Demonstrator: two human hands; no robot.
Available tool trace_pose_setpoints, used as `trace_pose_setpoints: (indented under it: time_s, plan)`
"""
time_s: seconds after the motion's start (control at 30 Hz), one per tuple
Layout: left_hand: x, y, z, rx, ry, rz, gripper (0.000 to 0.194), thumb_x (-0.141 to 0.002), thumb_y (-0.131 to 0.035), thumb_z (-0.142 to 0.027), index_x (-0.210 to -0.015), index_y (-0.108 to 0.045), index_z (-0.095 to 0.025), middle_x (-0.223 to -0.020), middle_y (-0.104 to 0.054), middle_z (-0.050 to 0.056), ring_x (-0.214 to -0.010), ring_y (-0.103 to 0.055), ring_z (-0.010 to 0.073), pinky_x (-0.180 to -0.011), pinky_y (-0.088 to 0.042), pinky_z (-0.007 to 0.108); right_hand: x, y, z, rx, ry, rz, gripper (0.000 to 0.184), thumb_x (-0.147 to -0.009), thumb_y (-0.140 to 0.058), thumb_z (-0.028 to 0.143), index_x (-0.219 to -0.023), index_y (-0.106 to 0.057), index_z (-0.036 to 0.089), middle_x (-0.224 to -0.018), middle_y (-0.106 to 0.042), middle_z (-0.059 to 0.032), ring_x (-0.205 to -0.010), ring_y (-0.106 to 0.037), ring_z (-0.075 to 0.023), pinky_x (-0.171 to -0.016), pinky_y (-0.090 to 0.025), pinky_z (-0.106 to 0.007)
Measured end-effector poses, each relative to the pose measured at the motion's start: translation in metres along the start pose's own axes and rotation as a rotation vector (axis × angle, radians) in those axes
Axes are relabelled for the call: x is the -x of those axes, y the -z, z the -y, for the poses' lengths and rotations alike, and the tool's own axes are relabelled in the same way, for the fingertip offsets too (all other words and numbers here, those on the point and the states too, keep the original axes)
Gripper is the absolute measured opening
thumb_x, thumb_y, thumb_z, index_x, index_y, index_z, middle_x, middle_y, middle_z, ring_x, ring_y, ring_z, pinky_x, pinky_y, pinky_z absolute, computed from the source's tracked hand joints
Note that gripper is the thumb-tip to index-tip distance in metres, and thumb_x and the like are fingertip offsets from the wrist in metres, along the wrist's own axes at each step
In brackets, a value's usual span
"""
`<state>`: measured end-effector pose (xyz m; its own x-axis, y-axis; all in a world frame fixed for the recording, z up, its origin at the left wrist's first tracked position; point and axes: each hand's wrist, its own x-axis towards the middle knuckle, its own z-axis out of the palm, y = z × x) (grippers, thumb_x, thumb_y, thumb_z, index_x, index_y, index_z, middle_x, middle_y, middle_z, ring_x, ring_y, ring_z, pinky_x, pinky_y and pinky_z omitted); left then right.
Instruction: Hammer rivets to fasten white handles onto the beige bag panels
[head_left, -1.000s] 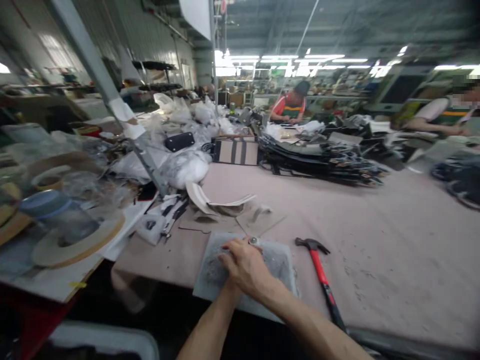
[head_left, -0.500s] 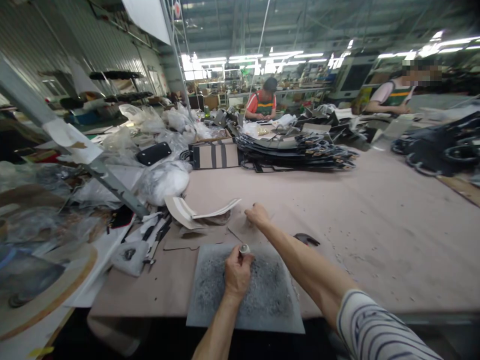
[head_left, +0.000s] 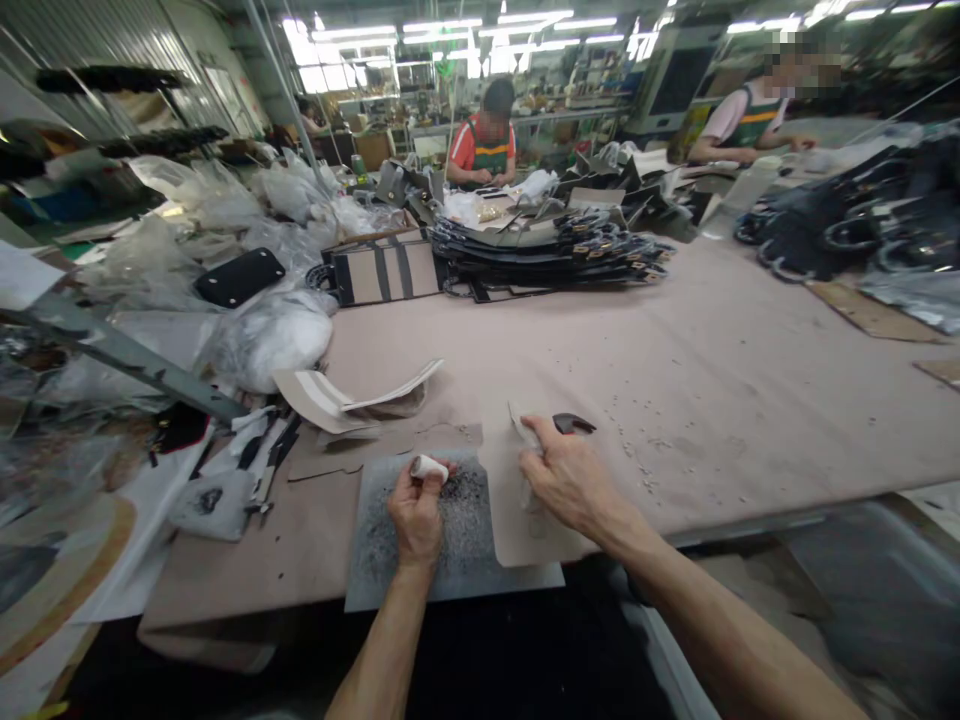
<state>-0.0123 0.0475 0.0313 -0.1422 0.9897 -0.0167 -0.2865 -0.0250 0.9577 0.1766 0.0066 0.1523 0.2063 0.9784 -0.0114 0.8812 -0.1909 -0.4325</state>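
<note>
My left hand [head_left: 417, 522] is closed round a short white cylinder [head_left: 429, 468] whose kind I cannot make out, over a grey board [head_left: 375, 572] with dark specks. My right hand [head_left: 568, 474] is closed on a flat beige panel [head_left: 517, 528] with rounded corners, which covers the board's right part. Its fingers and thumb pinch the panel near the far edge, where a pale, blurred piece shows. Just beyond that hand lies a dark curved tool handle [head_left: 574, 423], partly hidden.
Curved beige strips [head_left: 330, 400] lie beyond the board on the left. Stacked dark bag panels [head_left: 555, 255] and a striped bag panel [head_left: 390, 268] lie farther back. A metal post [head_left: 142, 355] slants at left. Small bits are scattered at right. Two people work across the table.
My right hand has come back towards me from farther over the table, bringing the beige panel onto the board. My left hand has tilted the white cylinder. The camera view has shifted.
</note>
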Motion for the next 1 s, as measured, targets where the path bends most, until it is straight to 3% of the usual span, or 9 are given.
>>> trace_pose_setpoints:
  time_s: [0.1,0.23,0.33,0.47,0.63,0.9,1.0]
  plan:
    - [-0.002,-0.012,-0.011,-0.063,-0.048,0.054,0.027,-0.080,-0.072,-0.037,-0.095,-0.065,-0.016,-0.085,-0.072,0.002,-0.079,-0.070,0.0174,-0.081,-0.056,0.030,0.019,-0.020,-0.003,-0.014,0.002,0.097,0.052,-0.086,-0.040,0.024,-0.137,-0.051,0.013,-0.088,-0.070,-0.0125,-0.078,-0.064,-0.0245,-0.070,-0.039,-0.032]
    - [-0.012,-0.032,-0.011,-0.159,-0.036,0.247,0.027,-0.079,-0.072,-0.037,-0.097,-0.065,-0.017,-0.088,-0.073,0.004,-0.084,-0.070,0.0184,-0.084,-0.055,0.031,0.038,-0.060,-0.005,-0.080,-0.009,0.324,0.053,-0.083,-0.041,0.020,-0.135,-0.051,0.011,-0.096,-0.070,-0.0142,-0.088,-0.065,-0.0247,-0.076,-0.042,-0.033]
    - [-0.021,-0.045,0.000,-0.200,-0.003,0.381,0.029,-0.078,-0.072,-0.038,-0.097,-0.065,-0.017,-0.089,-0.073,0.005,-0.085,-0.070,0.0187,-0.083,-0.055,0.030,0.046,-0.074,-0.007,-0.142,-0.056,0.329,0.053,-0.085,-0.039,0.021,-0.136,-0.049,0.013,-0.099,-0.070,-0.0150,-0.091,-0.065,-0.0256,-0.079,-0.043,-0.035]
    - [-0.029,-0.057,0.013,-0.247,0.017,0.465,0.028,-0.079,-0.069,-0.038,-0.097,-0.065,-0.017,-0.091,-0.074,0.006,-0.086,-0.069,0.0188,-0.080,-0.054,0.029,0.046,-0.074,-0.013,-0.225,-0.065,0.320,0.050,-0.083,-0.039,0.021,-0.131,-0.052,0.015,-0.096,-0.070,-0.0143,-0.091,-0.066,-0.0265,-0.080,-0.043,-0.036]
    - [-0.032,-0.069,0.015,-0.289,0.023,0.506,0.027,-0.078,-0.068,-0.036,-0.097,-0.066,-0.016,-0.091,-0.075,0.007,-0.084,-0.068,0.0183,-0.075,-0.054,0.027,0.042,-0.074,-0.019,-0.237,-0.052,0.315,0.049,-0.081,-0.040,0.019,-0.128,-0.054,0.015,-0.095,-0.069,-0.0141,-0.090,-0.065,-0.0253,-0.080,-0.042,-0.035]
    - [-0.034,-0.070,0.015,-0.327,-0.001,0.526,0.023,-0.080,-0.066,-0.031,-0.096,-0.066,-0.016,-0.092,-0.075,0.007,-0.084,-0.068,0.0177,-0.077,-0.053,0.027,0.044,-0.073,-0.019,-0.296,-0.030,0.318,0.049,-0.084,-0.040,0.021,-0.130,-0.053,0.014,-0.097,-0.069,-0.0142,-0.090,-0.064,-0.0252,-0.080,-0.041,-0.035]
    - [-0.034,-0.070,0.017,-0.364,-0.022,0.523,0.023,-0.081,-0.066,-0.032,-0.097,-0.066,-0.016,-0.092,-0.075,0.006,-0.084,-0.068,0.0175,-0.077,-0.052,0.026,0.047,-0.066,-0.022,-0.382,0.001,0.311,0.051,-0.091,-0.042,0.032,-0.138,-0.047,0.014,-0.089,-0.068,-0.0098,-0.083,-0.062,-0.0231,-0.076,-0.042,-0.033]
